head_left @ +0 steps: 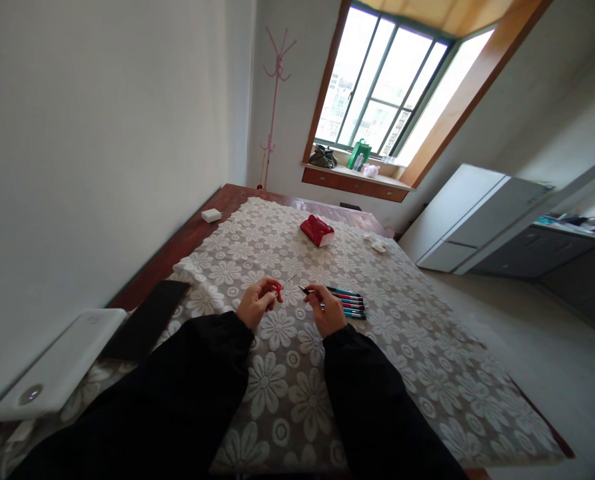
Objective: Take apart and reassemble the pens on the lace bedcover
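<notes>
My left hand (pixel 258 302) is closed, thumb and fingers pinching a small red piece (pixel 279 289). A thin, needle-like rod (pixel 290 278) sticks out beside it towards the upper right; it looks like a pen refill, but its exact kind is too small to tell. Across a short gap, my right hand (pixel 326 308) is closed around a pen (pixel 303 290), whose dark pointed tip faces left. The rest of that pen is hidden by the fingers. Just right of this hand, several pens (pixel 353 305) with teal, red and dark barrels lie side by side on the floral tablecloth (pixel 311 403).
A red tissue pack (pixel 318 231) lies farther back, with crumpled white tissue (pixel 378 247) to its right. At left are a white power bank (pixel 60 363) with a cable, a black flat object (pixel 147 319) and a small white box (pixel 211 215) near the wall.
</notes>
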